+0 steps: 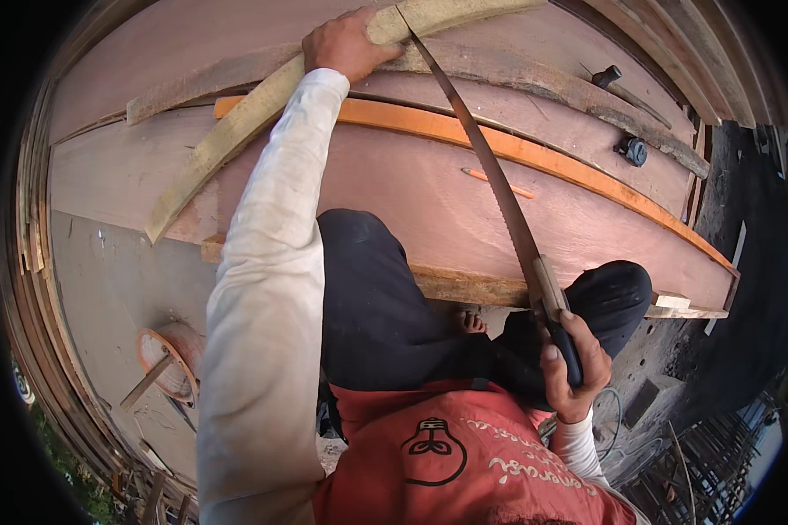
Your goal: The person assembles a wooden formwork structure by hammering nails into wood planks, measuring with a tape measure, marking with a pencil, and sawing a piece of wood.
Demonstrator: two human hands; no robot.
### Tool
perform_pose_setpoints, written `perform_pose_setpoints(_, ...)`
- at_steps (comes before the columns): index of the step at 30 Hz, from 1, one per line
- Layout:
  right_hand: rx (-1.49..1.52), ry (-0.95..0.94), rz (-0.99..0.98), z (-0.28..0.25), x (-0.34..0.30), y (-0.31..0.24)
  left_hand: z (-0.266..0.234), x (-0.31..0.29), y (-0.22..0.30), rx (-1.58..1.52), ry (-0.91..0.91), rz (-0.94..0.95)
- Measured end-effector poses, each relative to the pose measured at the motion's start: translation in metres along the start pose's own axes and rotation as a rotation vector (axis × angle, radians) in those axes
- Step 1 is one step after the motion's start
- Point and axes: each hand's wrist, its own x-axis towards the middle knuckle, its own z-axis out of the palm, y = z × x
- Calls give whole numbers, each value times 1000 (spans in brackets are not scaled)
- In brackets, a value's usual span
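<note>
My right hand point(578, 363) is closed round the dark handle of a handsaw point(486, 162), down by my right knee. Its long toothed blade slants up and left, and the narrow tip lies at a pale wooden board point(228, 144). My left hand point(346, 45) grips that board near its upper part, thumb toward the saw tip. Running diagonally, the board crosses over a rough plank point(517, 70) and an orange wooden strip point(499, 144). An orange pencil point(497, 183) lies on the plywood point(394, 188), just right of the blade.
A hammer point(626, 87) and a small dark round tool point(632, 151) lie at the far right. An orange bucket point(171, 360) with a stick in it stands at the left. Stacked boards point(39, 210) line the left side, and metal bars point(700, 464) lie at the lower right.
</note>
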Motion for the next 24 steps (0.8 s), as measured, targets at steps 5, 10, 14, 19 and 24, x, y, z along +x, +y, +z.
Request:
perform_pose_setpoints(5,50,-19,77,40,95,31,4,5,14,-51,-28,-11)
perform_pose_setpoints(10,257,6,134,59,94,40,10,1,9,-27,-5,13)
perform_pose_setpoints(14,256,86,169,30,14,67,-4,2,14,-48,-21,-18)
perform_pose_setpoints(19,466,169,238,15,-47,71,-5,5,8,-111,-103,-38)
perform_pose_setpoints(24,819,605,195,-29,-49,51,-13,5,15,-146,-140,-35)
